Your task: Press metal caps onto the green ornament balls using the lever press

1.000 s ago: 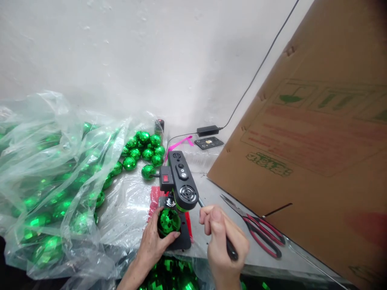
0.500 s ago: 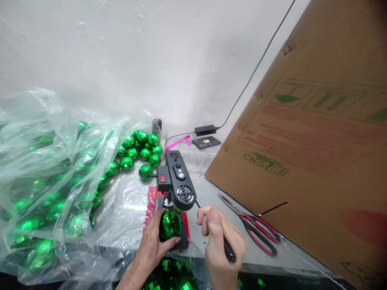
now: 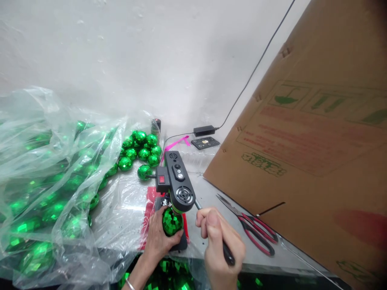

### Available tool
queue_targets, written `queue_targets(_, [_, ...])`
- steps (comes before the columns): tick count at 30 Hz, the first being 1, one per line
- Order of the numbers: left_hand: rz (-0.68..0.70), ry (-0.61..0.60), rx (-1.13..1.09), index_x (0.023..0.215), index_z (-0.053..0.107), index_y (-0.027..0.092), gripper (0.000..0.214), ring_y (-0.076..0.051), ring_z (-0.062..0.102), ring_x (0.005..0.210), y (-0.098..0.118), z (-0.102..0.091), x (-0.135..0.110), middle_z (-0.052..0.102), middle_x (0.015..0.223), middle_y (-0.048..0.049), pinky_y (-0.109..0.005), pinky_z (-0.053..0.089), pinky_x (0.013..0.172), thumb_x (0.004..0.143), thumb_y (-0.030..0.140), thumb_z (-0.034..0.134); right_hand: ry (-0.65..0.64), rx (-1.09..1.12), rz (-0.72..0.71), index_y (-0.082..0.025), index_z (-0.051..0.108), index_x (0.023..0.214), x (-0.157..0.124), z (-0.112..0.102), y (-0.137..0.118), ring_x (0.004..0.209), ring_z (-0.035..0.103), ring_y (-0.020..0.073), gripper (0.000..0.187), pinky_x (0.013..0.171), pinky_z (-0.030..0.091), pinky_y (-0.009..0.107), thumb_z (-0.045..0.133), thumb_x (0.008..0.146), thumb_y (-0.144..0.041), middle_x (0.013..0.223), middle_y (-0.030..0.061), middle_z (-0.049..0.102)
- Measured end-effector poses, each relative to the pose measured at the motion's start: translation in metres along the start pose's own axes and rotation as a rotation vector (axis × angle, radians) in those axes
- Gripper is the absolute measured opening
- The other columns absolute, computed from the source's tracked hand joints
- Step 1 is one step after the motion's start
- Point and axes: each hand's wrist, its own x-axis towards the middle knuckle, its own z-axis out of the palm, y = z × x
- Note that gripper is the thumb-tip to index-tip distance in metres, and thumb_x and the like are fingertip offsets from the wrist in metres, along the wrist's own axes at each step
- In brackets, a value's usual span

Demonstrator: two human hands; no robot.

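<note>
My left hand (image 3: 159, 233) is closed round a shiny green faceted ball (image 3: 172, 222), thumb on its near right side and fingers on the left. The ball sits just under the front end of a small black bench machine (image 3: 178, 177) with round vents and a red switch; whether the two touch is hidden. My right hand (image 3: 220, 241) is wrapped round the black-gripped lever (image 3: 228, 253) that sticks out of the machine's right side. Under the machine lies its black base plate (image 3: 180, 244), on red plastic film (image 3: 148, 217).
Clear plastic sheeting (image 3: 115, 213) with many green balls (image 3: 131, 153) covers the left side. Red-and-black scissors (image 3: 255, 229) lie on the right, beside a large cardboard box (image 3: 302, 133). A power adapter (image 3: 204, 130) and a phone-like black slab (image 3: 205, 142) sit by the wall.
My left hand has shifted slightly right and up with the green ball, bringing it closer under the machine's head. My right hand keeps its hold on the lever, nearly unmoved.
</note>
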Motion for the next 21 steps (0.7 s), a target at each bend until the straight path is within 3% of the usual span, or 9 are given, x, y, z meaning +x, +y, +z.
queue_targets(8, [0.022, 0.024, 0.008, 0.141, 0.065, 0.018, 0.079, -0.045, 0.074, 0.124, -0.01, 0.006, -0.004, 0.078, 0.132, -0.0184, -0.07, 0.056, 0.114, 0.069, 0.04, 0.087, 0.023, 0.004, -0.009, -0.022, 0.045, 0.075, -0.016, 0.001, 0.011, 0.061, 0.056, 0.0103, 0.04, 0.055, 0.042, 0.024, 0.046, 0.112, -0.009, 0.066, -0.0039, 0.048])
queue_targets(15, [-0.005, 0.028, 0.002, 0.141, 0.066, 0.018, 0.08, -0.044, 0.073, 0.125, -0.009, 0.006, -0.007, 0.078, 0.132, -0.017, -0.067, 0.057, 0.114, 0.067, 0.038, 0.088, 0.126, 0.045, -0.063, -0.022, 0.05, 0.076, -0.038, 0.005, 0.029, 0.06, 0.058, 0.0122, 0.037, 0.056, 0.043, 0.027, 0.047, 0.109, -0.005, 0.064, -0.0041, 0.048])
queue_targets(21, [-0.017, 0.019, -0.001, 0.141, 0.066, 0.019, 0.08, -0.044, 0.073, 0.124, -0.006, 0.004, -0.007, 0.078, 0.132, -0.0167, -0.067, 0.057, 0.114, 0.066, 0.039, 0.088, 0.151, 0.041, -0.053, -0.022, 0.049, 0.072, -0.038, 0.01, 0.029, 0.057, 0.058, 0.0125, 0.041, 0.054, 0.042, 0.026, 0.047, 0.113, -0.015, 0.06, -0.0047, 0.048])
